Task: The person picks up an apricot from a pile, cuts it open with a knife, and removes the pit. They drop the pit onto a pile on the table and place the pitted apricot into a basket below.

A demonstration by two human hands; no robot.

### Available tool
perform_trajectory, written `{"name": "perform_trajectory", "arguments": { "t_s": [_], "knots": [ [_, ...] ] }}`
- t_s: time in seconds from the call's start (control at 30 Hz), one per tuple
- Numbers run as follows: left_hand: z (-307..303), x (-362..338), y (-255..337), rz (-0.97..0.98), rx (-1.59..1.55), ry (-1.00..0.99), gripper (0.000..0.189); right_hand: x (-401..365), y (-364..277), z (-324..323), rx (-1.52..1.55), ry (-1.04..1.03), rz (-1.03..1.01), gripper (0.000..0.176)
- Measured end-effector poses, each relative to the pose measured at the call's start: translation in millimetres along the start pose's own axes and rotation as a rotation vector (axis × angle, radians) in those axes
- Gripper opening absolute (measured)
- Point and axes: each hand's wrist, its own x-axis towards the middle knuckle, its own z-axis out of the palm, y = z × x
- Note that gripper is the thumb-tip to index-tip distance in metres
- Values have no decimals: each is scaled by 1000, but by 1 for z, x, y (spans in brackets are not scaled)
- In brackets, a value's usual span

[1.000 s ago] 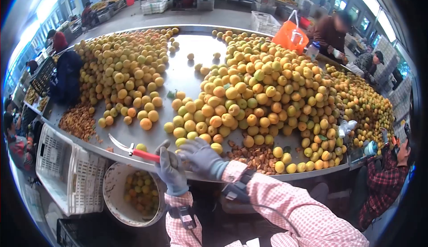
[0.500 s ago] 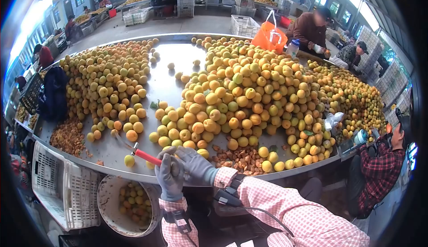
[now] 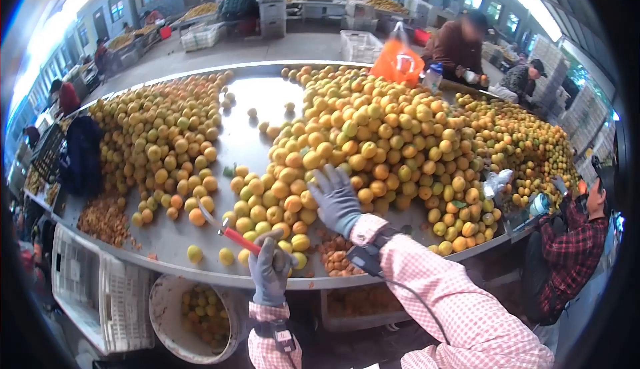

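My left hand (image 3: 270, 272), in a grey glove, is wrapped around the red handle of a knife (image 3: 239, 238) at the table's near edge. The thin curved blade points up and left over the metal. Gloved in grey too, my right hand (image 3: 338, 201) lies with fingers spread against the near side of a large heap of apricots (image 3: 373, 129). A few loose apricots (image 3: 301, 242) sit between the two hands. Below the right wrist is a small pile of reddish-brown pieces (image 3: 335, 256), partly covered by the sleeve.
Another apricot heap (image 3: 163, 129) covers the table's left side, with brown scraps (image 3: 103, 219) beside it. Under the near edge stand a white bucket (image 3: 160, 306) holding fruit and white crates (image 3: 123, 296). An orange bag (image 3: 397, 66) stands at the back. A person in plaid (image 3: 577, 256) sits at right.
My right hand has moved from beside the left hand, up and right onto the heap, and its fingers have spread. My left hand has shifted slightly right and down with the knife.
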Motion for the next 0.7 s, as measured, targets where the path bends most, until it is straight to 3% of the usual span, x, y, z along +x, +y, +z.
{"name": "perform_trajectory", "arguments": {
  "t_s": [0.03,0.1,0.13,0.17,0.2,0.23,0.27,0.33,0.37,0.4,0.47,0.53,0.67,0.7],
  "knots": [
    [-2,0,-2,-51,21,23,31,6,3,13,-52,-37,-42,45],
    [-3,4,-7,-96,47,-13,31,18,2,12,138,-173,-24,39],
    [-1,4,-8,-91,57,-55,32,16,-1,8,42,-160,-68,34],
    [3,6,-10,-88,27,-60,26,11,0,29,144,145,-23,31],
    [4,6,-12,-87,5,-53,21,6,4,25,229,34,-74,29],
    [2,9,-16,-90,0,-78,22,0,2,18,305,103,-62,28],
    [1,9,-18,-108,0,-65,22,-4,1,12,386,175,-58,29],
    [13,7,-18,-123,16,-86,22,-14,6,-17,515,89,-137,45],
    [12,7,-19,-124,16,-100,22,-26,0,-44,803,-77,89,59],
    [9,7,-22,-181,65,-162,24,-44,-6,-50,953,45,189,65],
    [18,2,-27,-241,118,-244,27,-78,-3,-68,1122,-58,318,68],
    [36,-11,-31,-335,313,-282,24,-118,2,-107,1805,-408,712,71],
    [26,-42,-58,-744,156,-602,23,-222,13,-121,1968,-530,764,64],
    [46,-60,-58,-732,281,-640,24,-234,9,-144,2072,-505,810,63]
  ]
}}
